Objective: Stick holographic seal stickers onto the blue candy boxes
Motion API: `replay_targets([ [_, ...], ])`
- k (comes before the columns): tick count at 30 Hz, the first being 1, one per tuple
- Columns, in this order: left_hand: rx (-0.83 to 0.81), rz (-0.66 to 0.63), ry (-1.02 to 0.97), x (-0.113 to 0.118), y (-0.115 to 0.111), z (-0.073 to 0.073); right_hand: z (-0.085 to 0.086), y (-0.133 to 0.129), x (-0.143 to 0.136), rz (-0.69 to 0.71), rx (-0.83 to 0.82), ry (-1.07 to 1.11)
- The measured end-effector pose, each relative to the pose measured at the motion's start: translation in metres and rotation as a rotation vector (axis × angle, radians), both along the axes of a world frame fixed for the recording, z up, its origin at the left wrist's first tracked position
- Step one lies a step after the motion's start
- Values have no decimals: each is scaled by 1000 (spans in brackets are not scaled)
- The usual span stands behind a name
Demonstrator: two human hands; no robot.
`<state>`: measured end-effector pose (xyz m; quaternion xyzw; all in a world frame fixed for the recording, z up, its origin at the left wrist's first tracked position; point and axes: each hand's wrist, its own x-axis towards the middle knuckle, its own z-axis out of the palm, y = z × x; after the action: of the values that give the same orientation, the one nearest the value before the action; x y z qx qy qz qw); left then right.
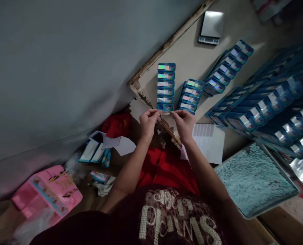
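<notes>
My left hand (148,121) and my right hand (184,123) meet at the near end of a row of small blue boxes (166,87) with shiny holographic labels. Both pinch the nearest blue box (165,107) of that row between fingertips, left hand on its left end, right hand on its right end. A second shorter row of blue boxes (191,96) lies just right of it on the worn table (189,59). The table's chipped near edge runs under my hands.
More rows of blue boxes (228,68) and a large stack (269,109) fill the right side. A digital scale (211,27) sits at the far end. A white sheet (209,139), a tray of pale blue material (253,178), a pink bag (47,194) and a grey wall (51,68) surround me.
</notes>
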<state>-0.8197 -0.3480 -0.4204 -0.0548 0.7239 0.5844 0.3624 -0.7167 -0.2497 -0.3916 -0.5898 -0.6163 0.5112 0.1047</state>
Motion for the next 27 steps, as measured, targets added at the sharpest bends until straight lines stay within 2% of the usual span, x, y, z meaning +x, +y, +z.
replay_targets([
  [4,-45,-17,54,-27,-3,-35,-41,-2,-25,163,213,-203],
  [7,-32,-50,59,-33,-3,-49,-49,-2,-28,230,274,-281],
  [15,-52,-35,-14,-35,-2,-46,-46,-4,-31,256,286,-306],
  [27,-1,-28,-87,-34,-4,-63,-53,-4,-31,304,304,-320],
])
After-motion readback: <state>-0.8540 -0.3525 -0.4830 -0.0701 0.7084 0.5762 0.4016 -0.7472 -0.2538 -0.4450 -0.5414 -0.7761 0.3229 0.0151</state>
